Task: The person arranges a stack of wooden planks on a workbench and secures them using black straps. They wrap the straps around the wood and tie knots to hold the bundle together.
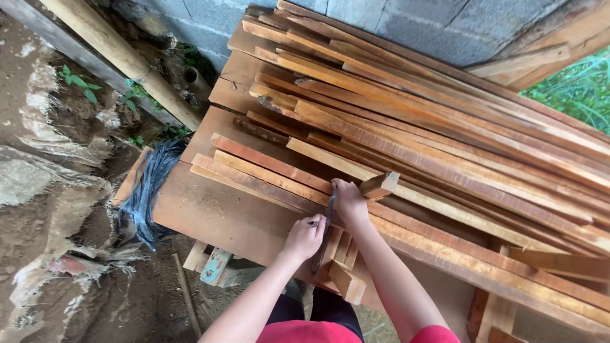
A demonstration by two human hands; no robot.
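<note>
On the near edge of the stacked wooden slats, both hands are working a dark thin tool. The left hand is curling shut around its lower part, fingers folded tight. The right hand is pressing down closed on its upper end, just beside a short wood block. Black plastic sheeting is hanging off the table to the left.

A brown wooden counter carries a broad heap of long reddish wooden slats, with black plastic strips draped over its left edge.
</note>
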